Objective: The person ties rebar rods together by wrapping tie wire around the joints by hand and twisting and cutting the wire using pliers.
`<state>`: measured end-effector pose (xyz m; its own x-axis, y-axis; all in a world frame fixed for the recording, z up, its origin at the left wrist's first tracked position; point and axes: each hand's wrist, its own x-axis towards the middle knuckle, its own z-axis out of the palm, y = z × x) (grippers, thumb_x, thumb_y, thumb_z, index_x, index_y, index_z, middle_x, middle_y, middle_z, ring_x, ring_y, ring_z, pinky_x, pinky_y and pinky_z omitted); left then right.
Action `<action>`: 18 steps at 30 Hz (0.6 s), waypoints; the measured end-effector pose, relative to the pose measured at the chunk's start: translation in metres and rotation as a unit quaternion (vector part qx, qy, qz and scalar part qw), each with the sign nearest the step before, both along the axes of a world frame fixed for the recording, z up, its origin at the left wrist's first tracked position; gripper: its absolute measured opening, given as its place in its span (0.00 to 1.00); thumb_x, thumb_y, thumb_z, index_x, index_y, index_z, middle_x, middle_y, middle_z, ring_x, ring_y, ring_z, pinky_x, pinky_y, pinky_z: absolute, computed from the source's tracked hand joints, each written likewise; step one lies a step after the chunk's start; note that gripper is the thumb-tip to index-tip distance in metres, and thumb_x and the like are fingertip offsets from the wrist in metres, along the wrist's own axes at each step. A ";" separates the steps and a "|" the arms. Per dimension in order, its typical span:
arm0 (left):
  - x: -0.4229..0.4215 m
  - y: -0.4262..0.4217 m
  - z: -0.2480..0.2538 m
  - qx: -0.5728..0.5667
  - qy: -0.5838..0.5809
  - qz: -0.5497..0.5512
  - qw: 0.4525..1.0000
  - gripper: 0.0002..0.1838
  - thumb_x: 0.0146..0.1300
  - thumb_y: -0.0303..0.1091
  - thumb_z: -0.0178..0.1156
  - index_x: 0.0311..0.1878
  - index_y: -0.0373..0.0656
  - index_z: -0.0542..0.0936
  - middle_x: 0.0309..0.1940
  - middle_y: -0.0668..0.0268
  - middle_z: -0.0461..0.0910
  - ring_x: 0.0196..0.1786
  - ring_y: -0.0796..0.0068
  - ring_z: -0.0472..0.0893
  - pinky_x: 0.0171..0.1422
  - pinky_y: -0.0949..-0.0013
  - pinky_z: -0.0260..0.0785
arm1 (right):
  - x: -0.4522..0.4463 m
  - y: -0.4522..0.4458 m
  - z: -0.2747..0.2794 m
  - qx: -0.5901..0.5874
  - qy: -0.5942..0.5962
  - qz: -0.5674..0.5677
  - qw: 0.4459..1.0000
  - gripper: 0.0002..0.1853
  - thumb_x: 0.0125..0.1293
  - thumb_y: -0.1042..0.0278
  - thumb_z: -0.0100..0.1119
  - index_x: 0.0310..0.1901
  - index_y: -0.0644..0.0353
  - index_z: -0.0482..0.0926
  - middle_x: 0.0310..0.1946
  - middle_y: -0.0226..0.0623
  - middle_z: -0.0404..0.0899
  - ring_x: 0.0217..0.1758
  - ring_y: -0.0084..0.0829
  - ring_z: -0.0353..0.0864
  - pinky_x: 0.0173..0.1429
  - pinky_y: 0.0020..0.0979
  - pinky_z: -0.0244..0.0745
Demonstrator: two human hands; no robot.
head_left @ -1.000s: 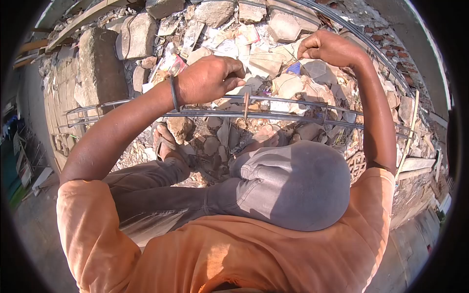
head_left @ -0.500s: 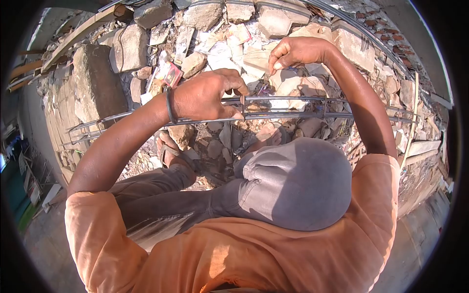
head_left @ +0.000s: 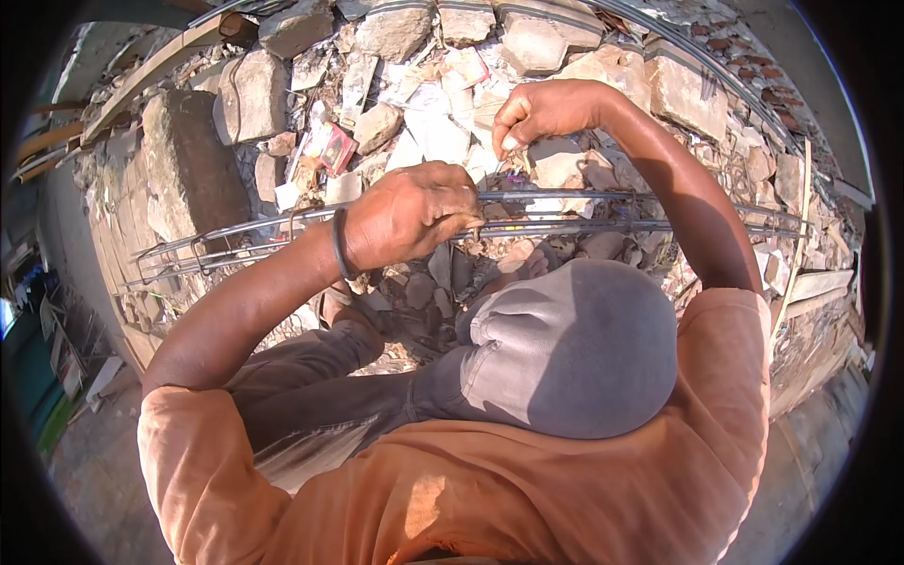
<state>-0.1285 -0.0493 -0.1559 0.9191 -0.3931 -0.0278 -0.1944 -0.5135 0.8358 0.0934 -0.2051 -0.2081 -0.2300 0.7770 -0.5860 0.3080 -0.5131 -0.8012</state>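
A long, narrow cage of steel rebar [head_left: 556, 226] with cross ties runs left to right above the knee. My left hand [head_left: 410, 215], a dark band at its wrist, is closed on the cage near its middle, thumb and fingers together at a cross tie. Just beyond the bars and to the right, my right hand [head_left: 546, 115] is raised with its fingertips pinched. Whatever sits in that pinch is too small to make out. The left hand and forearm hide part of the bars.
Broken concrete blocks [head_left: 188, 160] and rubble cover the ground around the cage. More long bars [head_left: 678, 42] lie along the far right. A wooden plank [head_left: 155, 66] rests at the upper left, and a thin wooden strip [head_left: 799, 245] stands near the cage's right end.
My left hand has rolled over and closed more tightly at the cross tie, shifting slightly right and nearer. My right hand has moved a little left, still pinched.
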 end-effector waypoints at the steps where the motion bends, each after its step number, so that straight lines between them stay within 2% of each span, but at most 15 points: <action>1: -0.002 -0.001 0.001 -0.004 0.003 0.009 1.000 0.07 0.60 0.26 0.64 0.43 0.40 0.82 0.41 0.61 0.81 0.45 0.59 0.81 0.50 0.61 0.74 | -0.002 0.002 -0.009 0.017 -0.003 0.007 1.000 0.12 0.61 0.68 0.57 0.44 0.54 0.86 0.29 0.22 0.81 0.23 0.18 0.68 0.29 0.28 0.64; 2: -0.004 -0.003 0.003 0.000 0.010 0.018 1.000 0.07 0.61 0.26 0.64 0.43 0.39 0.81 0.40 0.61 0.81 0.44 0.58 0.81 0.49 0.61 0.74 | -0.002 0.002 -0.015 0.033 -0.006 0.013 0.999 0.12 0.61 0.68 0.57 0.44 0.54 0.86 0.30 0.24 0.83 0.24 0.20 0.71 0.31 0.29 0.65; 4: -0.004 -0.005 0.008 0.007 0.022 0.037 0.999 0.07 0.62 0.26 0.63 0.43 0.38 0.81 0.40 0.60 0.81 0.43 0.57 0.81 0.48 0.62 0.74 | -0.007 0.006 -0.001 0.071 -0.020 0.003 0.997 0.11 0.63 0.67 0.58 0.44 0.59 0.85 0.32 0.30 0.83 0.34 0.23 0.76 0.42 0.31 0.69; 5: -0.004 -0.005 0.008 0.006 0.026 0.050 0.998 0.06 0.63 0.27 0.62 0.42 0.38 0.80 0.39 0.60 0.81 0.43 0.59 0.81 0.47 0.62 0.74 | -0.010 0.009 0.007 0.090 -0.027 -0.001 0.996 0.11 0.64 0.67 0.59 0.44 0.61 0.84 0.34 0.33 0.84 0.39 0.25 0.78 0.47 0.32 0.71; 7: -0.002 -0.005 0.005 0.003 0.035 0.078 0.996 0.05 0.65 0.28 0.61 0.40 0.37 0.79 0.38 0.61 0.81 0.42 0.65 0.82 0.46 0.64 0.74 | -0.018 0.012 0.020 0.119 -0.039 -0.008 0.992 0.10 0.65 0.67 0.59 0.42 0.62 0.83 0.33 0.36 0.83 0.38 0.26 0.79 0.45 0.33 0.72; 8: -0.001 -0.005 0.003 -0.012 0.079 0.117 0.990 0.05 0.67 0.29 0.61 0.39 0.36 0.79 0.37 0.62 0.81 0.42 0.68 0.82 0.45 0.65 0.74 | -0.021 0.014 0.028 0.133 -0.046 -0.009 0.990 0.10 0.65 0.66 0.59 0.42 0.63 0.83 0.32 0.38 0.83 0.37 0.26 0.79 0.45 0.34 0.72; 11: 0.003 -0.008 -0.003 -0.069 0.188 0.217 0.955 0.09 0.70 0.32 0.59 0.36 0.35 0.78 0.34 0.64 0.80 0.40 0.78 0.81 0.43 0.69 0.74 | -0.039 0.018 0.056 0.170 -0.162 0.042 0.971 0.09 0.66 0.67 0.58 0.41 0.64 0.81 0.29 0.42 0.81 0.34 0.30 0.80 0.41 0.37 0.72; 12: 0.004 -0.009 -0.004 -0.095 0.212 0.236 0.944 0.10 0.70 0.33 0.58 0.36 0.36 0.77 0.33 0.65 0.80 0.39 0.80 0.80 0.43 0.70 0.75 | -0.043 0.015 0.056 0.187 -0.190 0.044 0.963 0.08 0.67 0.70 0.55 0.41 0.65 0.80 0.25 0.43 0.78 0.29 0.32 0.78 0.37 0.38 0.70; 13: 0.005 -0.010 -0.005 -0.120 0.234 0.255 0.930 0.11 0.71 0.34 0.58 0.35 0.36 0.77 0.32 0.66 0.79 0.38 0.82 0.80 0.42 0.71 0.75 | -0.046 0.012 0.062 0.172 -0.172 0.012 0.970 0.08 0.66 0.70 0.54 0.39 0.65 0.80 0.24 0.45 0.78 0.29 0.35 0.77 0.36 0.39 0.69; 15: 0.006 -0.010 -0.010 -0.169 0.253 0.267 0.915 0.12 0.71 0.35 0.58 0.36 0.35 0.76 0.30 0.66 0.79 0.36 0.80 0.81 0.42 0.72 0.77 | -0.051 0.007 0.076 0.139 -0.133 -0.046 0.980 0.10 0.66 0.68 0.54 0.35 0.66 0.79 0.24 0.49 0.78 0.27 0.41 0.76 0.35 0.42 0.67; 16: 0.007 -0.009 -0.011 -0.177 0.253 0.263 0.914 0.12 0.71 0.35 0.58 0.36 0.35 0.76 0.30 0.67 0.79 0.36 0.80 0.81 0.43 0.72 0.78 | -0.050 0.004 0.069 0.126 -0.147 -0.048 0.980 0.11 0.65 0.67 0.55 0.37 0.66 0.81 0.24 0.49 0.78 0.28 0.41 0.77 0.36 0.40 0.68; 18: 0.008 -0.008 -0.019 -0.213 0.262 0.267 0.903 0.13 0.71 0.36 0.58 0.35 0.35 0.76 0.31 0.66 0.80 0.37 0.79 0.82 0.45 0.71 0.79 | -0.056 -0.001 0.064 0.137 -0.156 -0.096 0.974 0.09 0.66 0.70 0.53 0.38 0.66 0.81 0.24 0.44 0.77 0.27 0.34 0.74 0.34 0.35 0.68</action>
